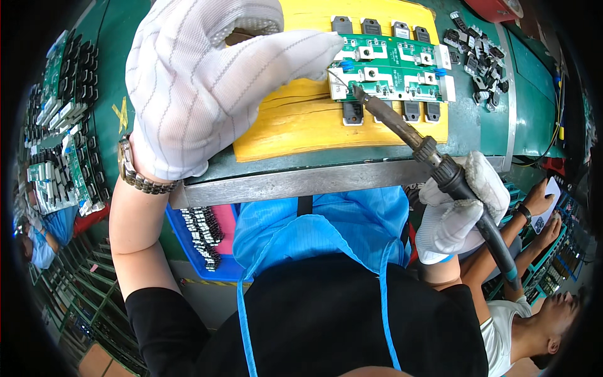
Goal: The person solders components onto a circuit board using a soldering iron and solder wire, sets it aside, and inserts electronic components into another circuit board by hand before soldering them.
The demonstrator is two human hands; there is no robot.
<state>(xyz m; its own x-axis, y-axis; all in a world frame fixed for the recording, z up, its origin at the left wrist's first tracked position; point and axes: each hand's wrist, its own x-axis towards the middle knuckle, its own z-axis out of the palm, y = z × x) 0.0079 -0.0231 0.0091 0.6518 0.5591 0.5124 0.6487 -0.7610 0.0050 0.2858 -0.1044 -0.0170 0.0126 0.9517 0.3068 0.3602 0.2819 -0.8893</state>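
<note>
My left hand [195, 88], in a white striped glove, is closed with its fingertips at the left end of a green circuit board [397, 81]. A thin solder wire [338, 78] runs from those fingertips toward the board's lower left corner. My gloved right hand [461, 213] grips a soldering iron [449, 176] by its dark handle, below the table edge. The iron's tip meets the board, or nearly so, close to the wire's end. Black flat components [353, 113] stick out along both long sides of the board, which rests on a yellow block [295, 122].
Loose black components [480, 60] lie in a pile at the right of the green table. A metal strip [333, 179] edges its front. Below hangs a blue tray [220, 267] with small parts. Stacked boards [63, 113] stand at left. Another person's hands [540, 207] hold something at right.
</note>
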